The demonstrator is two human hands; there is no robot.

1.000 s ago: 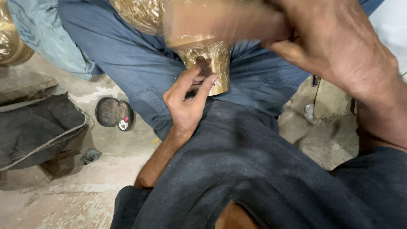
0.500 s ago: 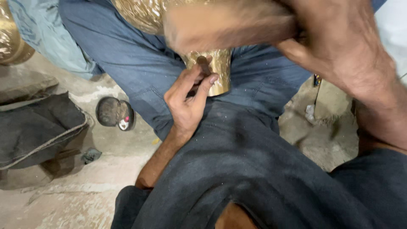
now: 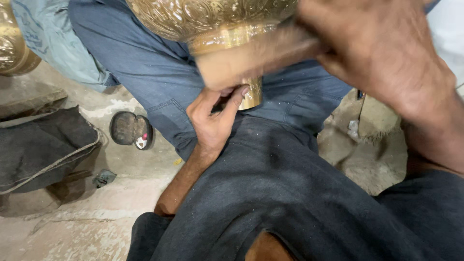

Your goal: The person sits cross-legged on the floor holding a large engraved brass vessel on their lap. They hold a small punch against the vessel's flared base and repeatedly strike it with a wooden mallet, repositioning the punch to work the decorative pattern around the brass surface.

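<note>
A large engraved brass vessel [image 3: 208, 17] lies across the laps at the top of the view, its narrow foot [image 3: 253, 96] pointing down. My left hand [image 3: 215, 121] reaches up from under my dark-trousered knee. Its thumb and fingers pinch a small dark tool against the foot, mostly hidden by the fingers. My right hand [image 3: 386, 58] comes in from the upper right and grips a wooden block [image 3: 251, 58], blurred with motion, just above my left hand and in front of the vessel's neck.
A leg in blue jeans [image 3: 145, 67] of a person sitting opposite lies under the vessel. On the dusty floor at left are a dark folded cloth [image 3: 43, 150], a small round dark tin [image 3: 130, 129] and another brass piece [image 3: 14, 48]. A pale stone lump [image 3: 372, 130] sits at right.
The wooden block in my right hand has swung down and left toward my left hand. My left hand has stayed pinched at the vessel's foot.
</note>
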